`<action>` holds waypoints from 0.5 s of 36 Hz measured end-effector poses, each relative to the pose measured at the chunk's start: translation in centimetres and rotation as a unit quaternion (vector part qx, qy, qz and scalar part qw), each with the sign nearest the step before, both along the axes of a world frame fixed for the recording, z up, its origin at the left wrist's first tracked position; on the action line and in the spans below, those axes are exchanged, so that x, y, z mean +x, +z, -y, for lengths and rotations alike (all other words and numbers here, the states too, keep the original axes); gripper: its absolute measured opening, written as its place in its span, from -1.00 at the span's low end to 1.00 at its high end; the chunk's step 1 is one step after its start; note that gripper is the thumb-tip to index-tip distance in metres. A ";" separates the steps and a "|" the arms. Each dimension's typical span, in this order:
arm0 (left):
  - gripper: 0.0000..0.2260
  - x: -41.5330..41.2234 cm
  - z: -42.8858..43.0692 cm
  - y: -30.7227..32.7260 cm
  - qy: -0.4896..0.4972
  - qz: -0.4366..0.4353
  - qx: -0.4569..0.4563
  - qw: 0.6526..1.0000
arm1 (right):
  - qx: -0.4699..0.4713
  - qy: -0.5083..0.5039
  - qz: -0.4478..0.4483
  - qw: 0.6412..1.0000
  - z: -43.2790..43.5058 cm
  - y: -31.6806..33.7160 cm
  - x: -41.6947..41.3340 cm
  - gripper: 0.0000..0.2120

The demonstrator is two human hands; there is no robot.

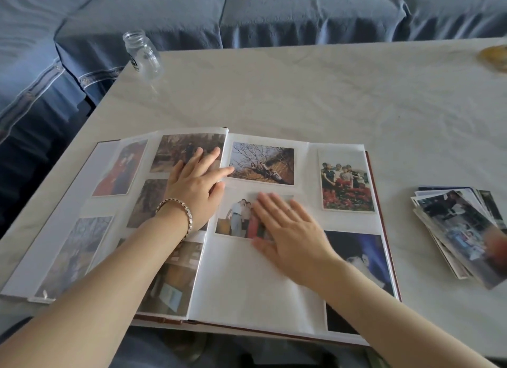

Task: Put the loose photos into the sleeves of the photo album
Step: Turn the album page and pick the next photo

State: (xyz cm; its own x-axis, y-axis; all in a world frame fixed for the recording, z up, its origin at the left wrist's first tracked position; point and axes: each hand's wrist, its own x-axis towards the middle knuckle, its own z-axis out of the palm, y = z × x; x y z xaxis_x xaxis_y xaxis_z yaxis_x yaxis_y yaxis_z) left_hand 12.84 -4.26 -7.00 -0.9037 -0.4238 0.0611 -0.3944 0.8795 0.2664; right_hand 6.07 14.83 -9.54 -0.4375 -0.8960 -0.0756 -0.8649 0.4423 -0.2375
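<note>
The photo album (pixel 247 299) lies open on the table, with photos in sleeves on both pages. My left hand (pixel 196 188) lies flat on the left page near the spine, fingers straight, a bracelet on its wrist. My right hand (pixel 288 230) presses flat on the right page, covering the right part of a group photo (pixel 236 219) in the middle sleeve; the hand is blurred. A stack of loose photos (pixel 461 230) lies on the table to the right of the album. Below the group photo the sleeve area is plain white.
A glass jar (pixel 142 54) stands at the table's far left corner. A yellowish object (pixel 493 56) sits at the far right edge. A blue sofa (pixel 247 13) runs behind and left of the white table (pixel 329 93).
</note>
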 end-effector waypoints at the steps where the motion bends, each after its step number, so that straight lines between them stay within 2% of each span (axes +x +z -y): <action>1: -0.66 0.0 0.0 0.0 -0.002 0.003 -0.004 1.000 | 0.019 -0.029 0.015 0.999 -0.6 -0.1 -0.7 -0.26; 5: -0.65 -0.2 -0.5 0.5 0.003 0.046 -0.019 0.999 | 0.030 -0.101 -0.002 0.994 -3.4 -0.2 -3.2 -0.19; 8: -0.61 -0.6 -1.2 1.1 0.020 0.105 -0.049 0.993 | -0.022 -0.119 0.049 0.991 -5.4 0.2 -3.8 -0.18; 11: -0.60 -1.0 -2.5 1.1 0.043 0.150 -0.087 0.984 | -0.093 -0.184 0.037 0.978 -8.0 1.0 -4.6 -0.42; 12: -0.59 -1.0 -3.0 1.0 0.053 0.156 -0.084 0.983 | -0.092 -0.223 0.034 0.970 -9.0 1.1 -5.0 -0.48; 15: -0.54 -1.1 -4.4 0.4 0.083 0.181 -0.089 0.976 | -0.055 -0.346 0.035 0.936 -11.9 1.7 -6.5 -0.50; 18: -0.52 -1.3 -5.2 0.2 0.098 0.189 -0.111 0.971 | 0.028 -0.412 0.026 0.910 -14.2 1.7 -7.9 -0.48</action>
